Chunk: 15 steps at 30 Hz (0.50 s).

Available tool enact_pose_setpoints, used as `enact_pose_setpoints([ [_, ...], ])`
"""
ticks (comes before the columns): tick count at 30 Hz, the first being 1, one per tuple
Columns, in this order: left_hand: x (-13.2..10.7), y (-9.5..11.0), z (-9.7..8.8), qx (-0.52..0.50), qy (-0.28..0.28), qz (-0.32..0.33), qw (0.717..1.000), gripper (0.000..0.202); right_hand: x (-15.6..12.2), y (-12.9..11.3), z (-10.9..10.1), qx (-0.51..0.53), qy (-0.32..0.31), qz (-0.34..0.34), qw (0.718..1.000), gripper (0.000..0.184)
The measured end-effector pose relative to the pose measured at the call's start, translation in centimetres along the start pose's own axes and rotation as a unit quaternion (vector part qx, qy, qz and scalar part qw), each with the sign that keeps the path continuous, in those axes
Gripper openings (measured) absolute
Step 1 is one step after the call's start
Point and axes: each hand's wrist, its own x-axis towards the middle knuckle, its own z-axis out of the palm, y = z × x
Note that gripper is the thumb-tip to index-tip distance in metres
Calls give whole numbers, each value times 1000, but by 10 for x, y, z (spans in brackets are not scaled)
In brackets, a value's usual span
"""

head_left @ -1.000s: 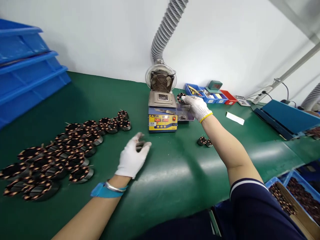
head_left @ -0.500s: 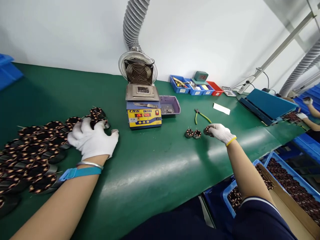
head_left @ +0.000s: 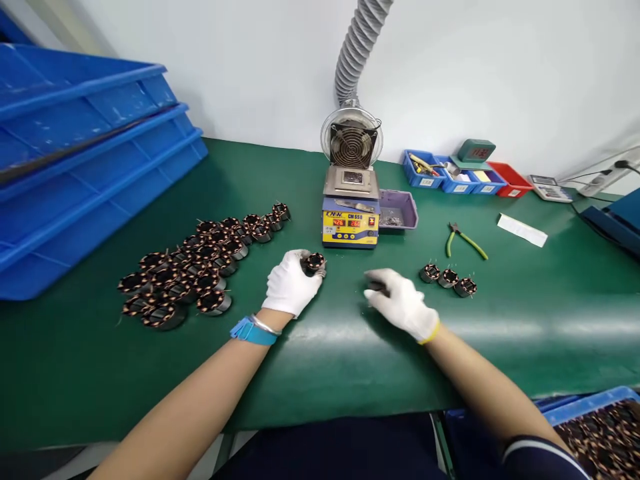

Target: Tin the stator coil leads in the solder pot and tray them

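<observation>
My left hand (head_left: 290, 288), in a white glove, is closed round a copper-wound stator (head_left: 314, 263) just above the green table (head_left: 310, 347). My right hand (head_left: 400, 303), also gloved, hovers to the right of it with loosely spread fingers and nothing in them. A pile of several more stators (head_left: 200, 270) lies to the left. Three stators (head_left: 449, 279) stand in a row to the right of my right hand. The yellow-fronted solder pot (head_left: 351, 212) sits behind both hands.
A fume fan (head_left: 351, 143) on a grey hose stands behind the pot, with a purple tray (head_left: 400, 210) beside it. Green-handled cutters (head_left: 463, 240) and a white slip (head_left: 522, 230) lie to the right. Blue crates (head_left: 80, 153) stack at left. Small bins (head_left: 460, 177) line the wall.
My left hand has lifted a stator from the pile and brought it to the middle. My right hand has left a third stator in the row and moved left, empty.
</observation>
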Motion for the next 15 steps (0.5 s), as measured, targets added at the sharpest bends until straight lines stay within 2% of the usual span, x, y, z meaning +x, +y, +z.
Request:
enact_pose_setpoints([
  [2,-3,7,0,10,-16,7,1000,76,14,-17,30,28,-34,14,999,42],
  [3,-3,11,1,25,-26,16,999,78,21,-21,41,32,-29,16,999,44],
  [7,2,18,0,59,-81,54,993,53,45,-23,60,16,15,-23,999,61],
  [9,4,19,-1,52,-96,70,992,50,52,-20,64,-1,20,-60,998,67],
  [12,4,17,-3,49,-113,85,989,52,57,-17,66,-31,5,-102,994,54],
  [15,4,16,-5,44,-129,84,987,50,60,-11,61,-50,7,-81,995,31],
])
